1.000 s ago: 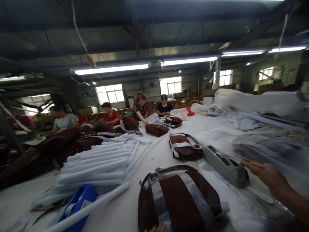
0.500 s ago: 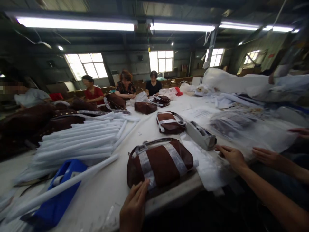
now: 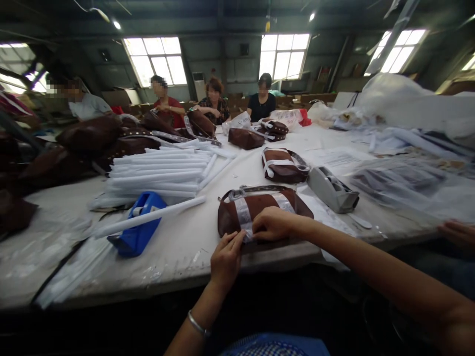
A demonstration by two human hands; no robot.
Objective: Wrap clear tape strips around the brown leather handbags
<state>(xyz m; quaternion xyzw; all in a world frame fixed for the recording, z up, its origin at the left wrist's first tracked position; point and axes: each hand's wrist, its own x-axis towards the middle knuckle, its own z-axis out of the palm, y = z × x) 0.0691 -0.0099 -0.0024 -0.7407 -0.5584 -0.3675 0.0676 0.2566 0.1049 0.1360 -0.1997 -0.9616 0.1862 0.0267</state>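
Observation:
A brown handbag [image 3: 227, 220] lies at the table's front edge, with clear plastic wrap strips [image 3: 243, 211] across its body and round its handle. My left hand [image 3: 226, 258] pinches the lower end of the left strip at the bag's front, fingers pressed together. Over the bag's front, my right hand [image 3: 273, 223] is closed, its curled fingertips beside the same strip end; whatever they hold is hidden. A grey tape dispenser [image 3: 332, 190] stands to the right behind the bag. Further back lies a smaller brown bag [image 3: 284, 170] with white wrapping on its strap.
White foam tubes [image 3: 159, 173] are piled on the left, one resting across a blue tape dispenser [image 3: 135, 235]. More brown bags [image 3: 91, 132] are heaped behind. Several people sit across the table [image 3: 178, 247]. Clear plastic bags [image 3: 401, 183] and another person's hand [image 3: 456, 232] are on the right.
My right hand has moved left from the grey tape dispenser to the front of the handbag, next to my left hand. The left hand stays at the strip end. The view has tilted down.

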